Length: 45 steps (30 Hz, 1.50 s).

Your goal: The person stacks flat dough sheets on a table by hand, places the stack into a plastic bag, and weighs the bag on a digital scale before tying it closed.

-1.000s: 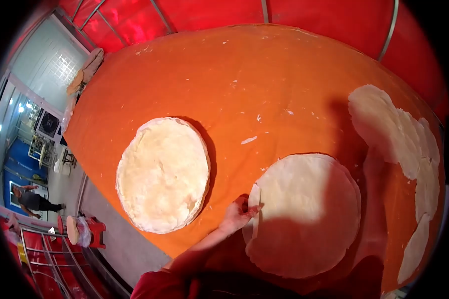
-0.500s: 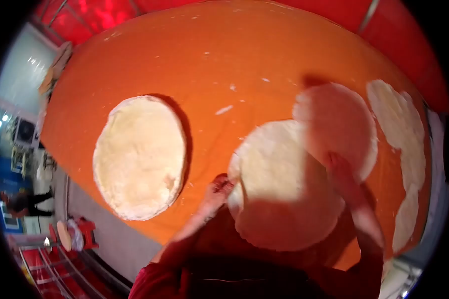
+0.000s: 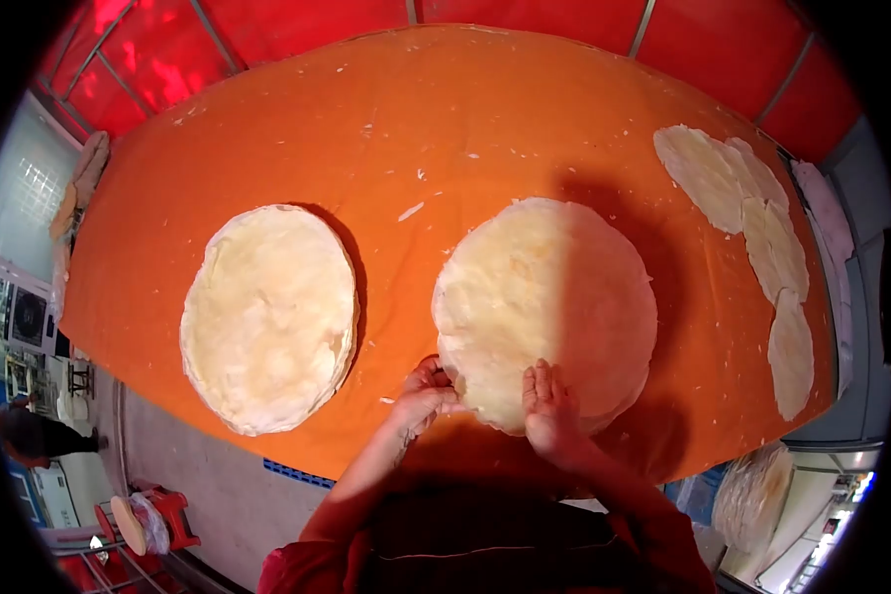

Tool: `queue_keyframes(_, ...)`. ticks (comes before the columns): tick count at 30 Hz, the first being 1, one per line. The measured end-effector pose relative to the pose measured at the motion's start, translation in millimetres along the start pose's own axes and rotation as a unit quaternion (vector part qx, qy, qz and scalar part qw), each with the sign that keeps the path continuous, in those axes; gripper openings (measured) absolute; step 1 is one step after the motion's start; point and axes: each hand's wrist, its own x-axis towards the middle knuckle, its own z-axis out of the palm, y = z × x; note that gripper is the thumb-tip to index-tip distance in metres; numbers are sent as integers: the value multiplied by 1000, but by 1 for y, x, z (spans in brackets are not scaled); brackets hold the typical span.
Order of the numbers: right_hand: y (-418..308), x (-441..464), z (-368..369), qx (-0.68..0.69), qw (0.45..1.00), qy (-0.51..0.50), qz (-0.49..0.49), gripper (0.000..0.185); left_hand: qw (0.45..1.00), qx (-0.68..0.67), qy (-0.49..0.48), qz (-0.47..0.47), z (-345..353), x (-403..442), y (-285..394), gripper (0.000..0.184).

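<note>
Round, thin dough sheets lie as a stack (image 3: 505, 297) in front of me, its right half in shadow. My left hand (image 3: 428, 398) is at the stack's lower left edge, fingers curled, thumb and fingertips close to the rim; whether it pinches dough is too small to tell. Flat on the stack's lower edge rests my right hand (image 3: 551, 411), palm down with fingers extended close together. To the left lies a second round stack (image 3: 267, 319), thick at its edge, which neither hand touches.
Several thin dough pieces (image 3: 774, 252) lie along the right edge of the orange-covered table (image 3: 386, 148). Small dough scraps dot the cloth. Beyond the table's left end are a red stool (image 3: 168, 520) and a person (image 3: 45, 436). Plastic-wrapped round sheets (image 3: 752, 495) stand at lower right.
My right hand came in from the right with a dough sheet, which now lies on the stack. My left hand has moved to the stack's lower edge. The view has shifted.
</note>
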Motion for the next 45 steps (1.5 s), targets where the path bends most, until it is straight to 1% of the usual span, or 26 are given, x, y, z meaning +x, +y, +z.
queue_keyframes(1, -2, -5, -1, 74, 996, 16, 40, 38, 1000, -21, -9, 8, 0, 1, 0, 50)
queue_keyframes(4, -3, -24, -22, 153, 987, -7, 51, 41, 997, -69, -33, 3, -1, 0, -2, 47)
queue_keyframes(7, -7, -28, -27, 266, 960, 76, 30, 41, 999, -49, 17, 13, 7, 2, -3, 44)
queue_keyframes(10, -13, -20, -25, 264, 958, 103, 45, 36, 998, -4, 49, 26, 5, 11, -11, 39)
queue_keyframes(13, -6, -9, -6, 264, 953, 143, 48, 30, 998, 33, 55, 17, 8, 12, -8, 32)
queue_keyframes(16, 13, -8, 0, 369, 922, 108, 38, 31, 991, 65, 106, 55, 12, 14, -13, 30)
queue_keyframes(18, 34, 1, -25, 301, 948, 72, 69, 28, 990, 73, 110, 49, 15, 16, -11, 28)
queue_keyframes(20, 44, 17, -85, 240, 965, 53, 86, 28, 992, 59, 99, 44, 11, 13, -12, 27)
queue_keyframes(22, 27, 14, -76, 116, 984, 131, 24, 30, 997, 26, 60, 44, 4, 15, -13, 29)
queue_keyframes(23, 17, 8, -64, 50, 984, 170, -8, 31, 998, -26, 51, 30, 6, 14, -10, 29)
queue_keyframes(24, 2, -1, -32, 19, 990, 143, -8, 36, 996, -80, 44, 18, 11, 10, -5, 30)
queue_keyframes(25, -7, -9, -11, 34, 991, 129, -7, 37, 990, -134, 38, 7, 12, 8, -2, 31)
queue_keyframes(27, -21, -20, 14, 70, 992, 103, -8, 38, 998, -37, 45, 26, 3, 24, -7, 34)
queue_keyframes(28, -23, -26, 20, 37, 996, 81, -10, 41, 998, 11, 51, 35, 1, 31, -12, 35)
queue_keyframes(30, -18, -33, 6, 159, 984, 61, 54, 42, 970, 74, 164, 165, 30, 51, -21, 32)
queue_keyframes(31, -14, -31, -4, 220, 971, 55, 76, 43, 967, 91, 158, 180, 16, 75, -28, 32)
queue_keyframes(32, -9, -33, -12, 173, 981, 33, 82, 41, 952, 117, 191, 209, 21, 82, -22, 29)
queue_keyframes(33, 0, -32, -23, 124, 988, 12, 87, 40, 940, 166, 181, 238, 38, 80, -3, 28)
queue_keyframes(34, 11, -29, -48, 96, 990, 70, 74, 40, 926, 214, 171, 259, 59, 65, 24, 28)
queue_keyframes(36, 24, -10, -60, 82, 980, 170, 56, 37, 929, 178, 86, 313, 86, 35, 78, 29)
queue_keyframes(38, 26, 23, -52, 116, 959, 253, 52, 33, 882, 207, 97, 413, 82, 8, 126, 30)
queue_keyframes(39, 22, 50, -65, 126, 953, 276, 9, 31, 841, 203, 132, 483, 75, -10, 151, 29)
queue_keyframes(40, 12, 83, -80, 136, 944, 299, -30, 29, 826, 228, 182, 483, 59, -34, 177, 28)
queue_keyframes(41, -2, 112, -88, 150, 937, 310, -64, 29, 842, 191, 196, 465, 49, -66, 201, 28)
queue_keyframes(43, -39, 169, -105, 179, 918, 330, -129, 30, 844, 118, 226, 472, 10, -118, 228, 32)
queue_keyframes(45, -88, 198, -111, 199, 897, 349, -185, 30, 838, 51, 267, 473, -41, -158, 232, 36)
